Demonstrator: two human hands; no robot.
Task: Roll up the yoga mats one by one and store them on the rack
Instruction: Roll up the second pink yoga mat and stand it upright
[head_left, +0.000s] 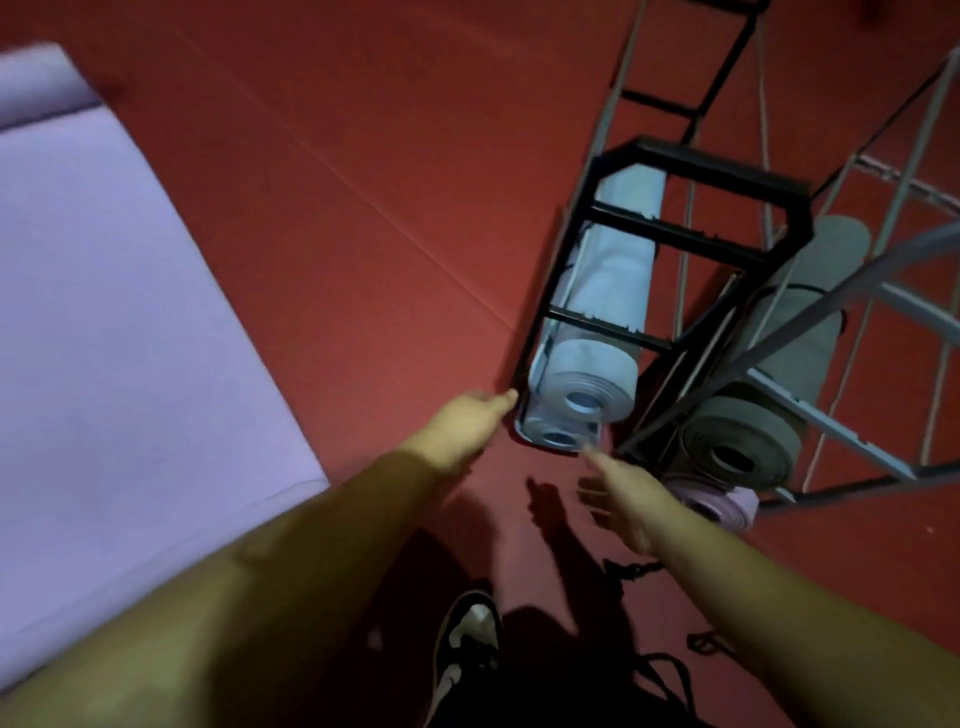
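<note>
**matfan:** Progress check, how far along is this?

**rackwatcher:** Partway, I'd say. Black rack (691, 171) right of centre has 2 light blue rolled mats (597, 332) stacked in it, and the grey rack (831, 426) beside it at the right holds a grey rolled mat (779, 415) with a pinkish-purple rolled mat (722, 506) under it. So 4 look stored.

**matfan:** And what's left?

**rackwatcher:** At least 1: a purple mat (119, 322) lies flat on the red floor (389, 182) at the left of the frame, not rolled yet.

**matfan:** Hands?

**rackwatcher:** Both empty. Left hand (462, 423) reaches toward the near end of the blue rolls, fingers stretched out, tips just beside the rack's edge; can't tell if they touch. Right hand (621, 499) hangs open at lower centre, fingers spread, near the lower blue roll and gripping nothing. It's blurry though.
</note>
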